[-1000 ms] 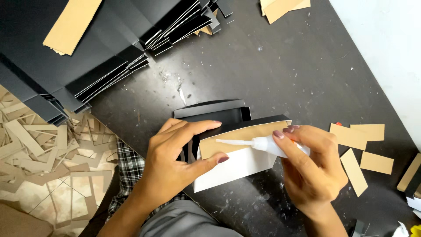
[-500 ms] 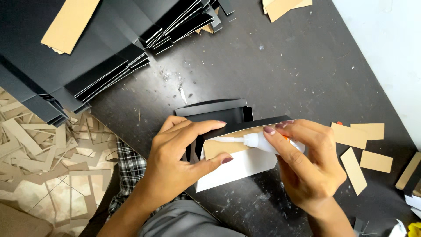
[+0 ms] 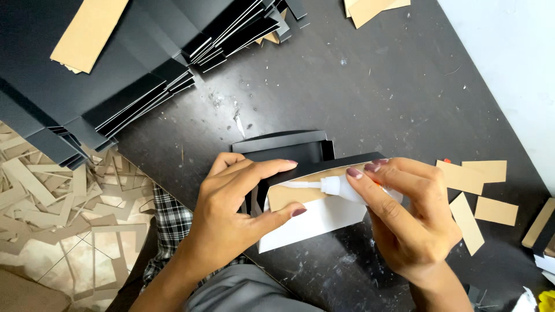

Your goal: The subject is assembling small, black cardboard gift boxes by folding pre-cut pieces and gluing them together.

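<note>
Left hand [image 3: 231,214] w/ grip clenched on the folded black card box w/ brown inner flap [image 3: 315,173], pinned near the front edge of the scuffed black bench [image 3: 376,86]. Right hand [image 3: 407,216] grasps a small white glue bottle [image 3: 341,188], nozzle laid on the flap. Brown card strips [image 3: 480,185] lie just right; stacked flat black card sheets [image 3: 104,75] well apart, upper left.

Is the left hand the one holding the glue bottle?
No, the right hand grips the glue bottle, while the left hand steadies the black box piece.
</note>
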